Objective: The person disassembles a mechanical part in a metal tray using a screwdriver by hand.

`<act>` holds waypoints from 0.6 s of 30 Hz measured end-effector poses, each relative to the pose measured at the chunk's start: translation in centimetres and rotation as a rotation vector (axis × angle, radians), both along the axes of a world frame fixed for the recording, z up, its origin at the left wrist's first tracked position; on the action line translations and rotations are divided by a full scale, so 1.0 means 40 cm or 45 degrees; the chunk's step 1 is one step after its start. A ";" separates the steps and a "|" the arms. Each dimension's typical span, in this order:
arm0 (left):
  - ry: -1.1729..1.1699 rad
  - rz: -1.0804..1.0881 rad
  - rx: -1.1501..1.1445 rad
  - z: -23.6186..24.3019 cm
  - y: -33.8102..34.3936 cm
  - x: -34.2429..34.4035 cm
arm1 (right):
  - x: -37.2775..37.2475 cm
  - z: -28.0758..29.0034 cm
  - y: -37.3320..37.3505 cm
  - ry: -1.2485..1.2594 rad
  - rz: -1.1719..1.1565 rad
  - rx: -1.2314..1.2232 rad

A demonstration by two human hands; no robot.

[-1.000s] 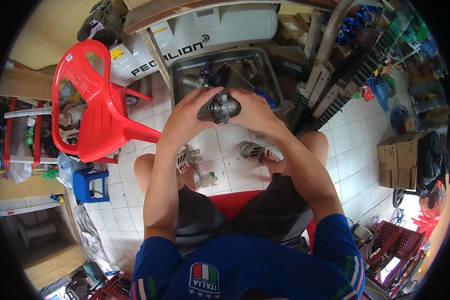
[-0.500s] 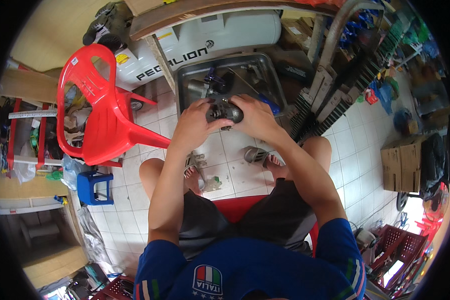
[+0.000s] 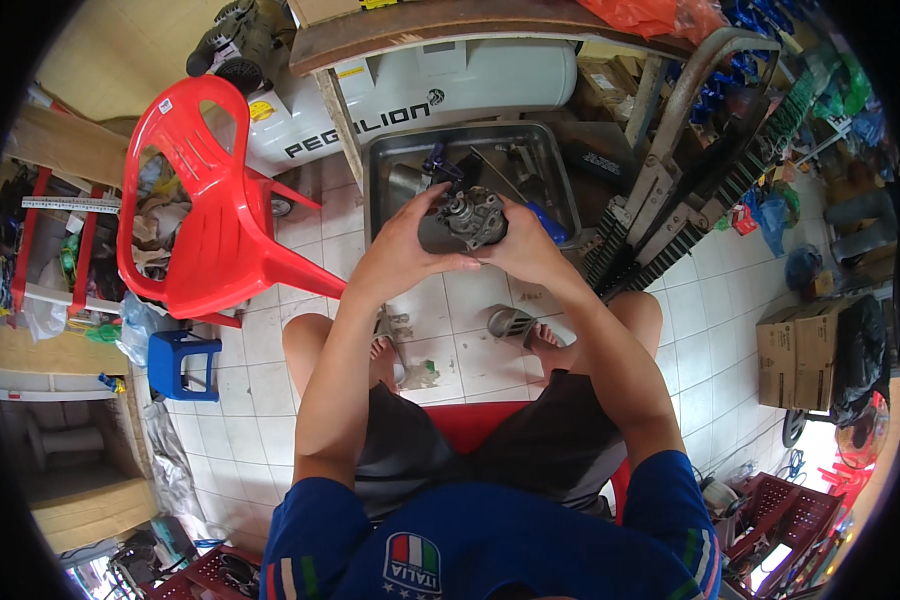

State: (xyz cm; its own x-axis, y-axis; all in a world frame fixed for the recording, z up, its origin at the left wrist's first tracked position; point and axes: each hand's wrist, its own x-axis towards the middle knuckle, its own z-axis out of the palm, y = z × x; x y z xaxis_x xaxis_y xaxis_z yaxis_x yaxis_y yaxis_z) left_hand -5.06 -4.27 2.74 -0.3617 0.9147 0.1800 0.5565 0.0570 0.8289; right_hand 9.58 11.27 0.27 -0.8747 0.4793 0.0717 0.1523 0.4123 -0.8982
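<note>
Between both hands, over the near edge of a dark metal tray (image 3: 372, 190), is a dark rounded motor-like metal part (image 3: 472, 215). Its face, with a grey cast end and a central shaft, is turned up. My left hand (image 3: 405, 245) wraps its left side, and my right hand (image 3: 523, 243) grips its right side. Both hands are closed on it. Lying in the tray are a screwdriver with a blue handle (image 3: 547, 226), a grey metal cylinder (image 3: 405, 183), a purple-blue part (image 3: 438, 160) and other dark pieces. The hands and the held part hide some of the tray.
A red plastic chair (image 3: 210, 235) and a blue stool (image 3: 183, 365) stand left. Behind the tray, a white air tank (image 3: 510, 80) lies under a wooden bench (image 3: 450, 30). To the right lean a metal frame with black ribbed strips (image 3: 655, 190); cardboard boxes (image 3: 797, 350) sit further right.
The motor-like part has been turned so its cast end with the shaft faces up. Both hands have shifted their hold around its sides. The whole view has moved slightly.
</note>
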 end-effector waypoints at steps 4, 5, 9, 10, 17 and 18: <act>-0.194 -0.040 0.133 0.000 0.015 0.009 | 0.003 0.002 0.001 0.031 0.047 -0.140; -0.236 -0.043 0.185 0.009 0.017 0.015 | 0.005 -0.001 0.003 0.039 0.051 -0.152; -0.251 -0.014 0.235 0.018 0.014 0.016 | 0.002 0.017 -0.007 0.145 0.123 -0.172; -0.213 0.009 0.212 0.022 0.012 0.015 | 0.000 0.018 -0.010 0.139 0.114 -0.160; 0.097 0.143 0.129 0.021 0.011 0.018 | 0.003 0.012 -0.018 -0.038 -0.007 0.169; 0.128 0.165 0.132 0.014 0.013 0.018 | 0.006 0.006 -0.019 -0.060 -0.031 0.208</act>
State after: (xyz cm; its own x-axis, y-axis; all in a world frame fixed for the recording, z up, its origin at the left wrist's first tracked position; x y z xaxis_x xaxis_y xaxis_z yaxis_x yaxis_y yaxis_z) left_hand -4.33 -3.76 3.29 -0.4509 0.8364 0.3115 0.6301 0.0511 0.7749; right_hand 9.81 10.53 0.50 -0.8670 0.4861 0.1096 0.2046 0.5478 -0.8112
